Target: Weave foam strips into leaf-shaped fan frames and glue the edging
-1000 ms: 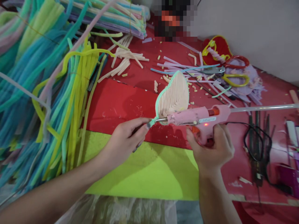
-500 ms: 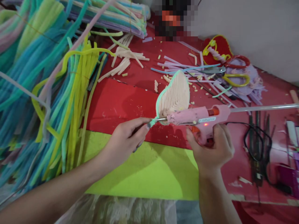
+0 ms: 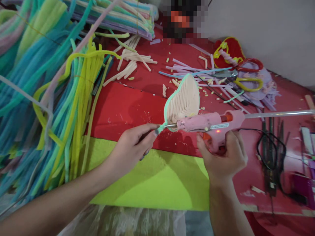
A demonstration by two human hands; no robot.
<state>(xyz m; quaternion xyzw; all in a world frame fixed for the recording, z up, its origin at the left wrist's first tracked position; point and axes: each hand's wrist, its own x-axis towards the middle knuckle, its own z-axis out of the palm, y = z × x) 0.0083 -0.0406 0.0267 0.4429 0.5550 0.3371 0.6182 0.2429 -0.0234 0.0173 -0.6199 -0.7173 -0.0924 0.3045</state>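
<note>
A leaf-shaped piece (image 3: 185, 98) made of cream pipe cleaners, edged in mint green, stands out over the red surface. My left hand (image 3: 135, 141) pinches its mint-green pipe cleaner stem (image 3: 161, 128) at the lower end. In my right hand (image 3: 223, 154) is a pink hot glue gun (image 3: 200, 122), with my fingers wrapped around its grip and a red light showing on its side. The metal nozzle touches or nearly touches the stem, just beside my left fingertips. A long clear glue stick (image 3: 278, 114) sticks out of the gun's back. The gun's body covers the piece's lower right part.
Bundles of colourful pipe cleaners (image 3: 49, 82) fill the left side. Cut cream pieces (image 3: 130, 65) lie at the back. Scissors (image 3: 248, 75) rest on lilac strips at the back right. A black cable (image 3: 261, 157) and dark tools lie right. A lime-green sheet (image 3: 152, 183) covers the front.
The glue gun has shifted very slightly to the right with my right hand. My left hand and the leaf-shaped piece look almost unmoved.
</note>
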